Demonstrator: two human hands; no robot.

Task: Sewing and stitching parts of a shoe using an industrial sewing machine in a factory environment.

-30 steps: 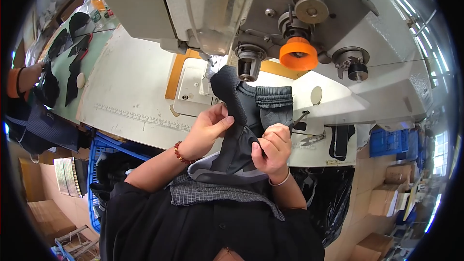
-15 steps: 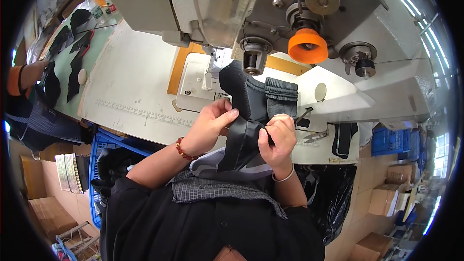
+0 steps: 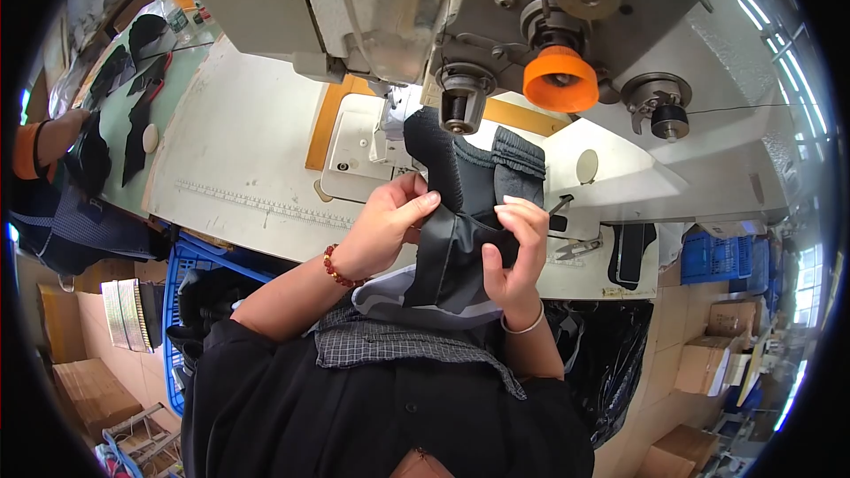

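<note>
A sewn black fabric piece (image 3: 478, 186) with a mesh strip and a gathered elastic band spreads out before me, its lower flap hanging over the table's front edge. My left hand (image 3: 390, 223) is closed, thumb and forefinger pinching the piece at its left edge. At the right edge, my right hand (image 3: 518, 257) has its thumb apart from its bent fingers, and the fingertips rest against the cloth. Directly beyond the fabric stands the sewing machine (image 3: 390, 128), with the piece's far end close to its head. Grey and white cloth (image 3: 381, 296) lies beneath, over my lap.
Thread snips (image 3: 580, 250) and a black cut piece (image 3: 630, 257) lie on the white table (image 3: 239, 142) to the right. A blue basket (image 3: 181, 301) with dark cloth stands at the left. Further left, another person's arm (image 3: 57, 137) reaches over a green table (image 3: 181, 71).
My right hand has loosened from a closed grip, its thumb and fingers spreading apart. The gathered band has tilted and shifted slightly. My left hand keeps its pinch.
</note>
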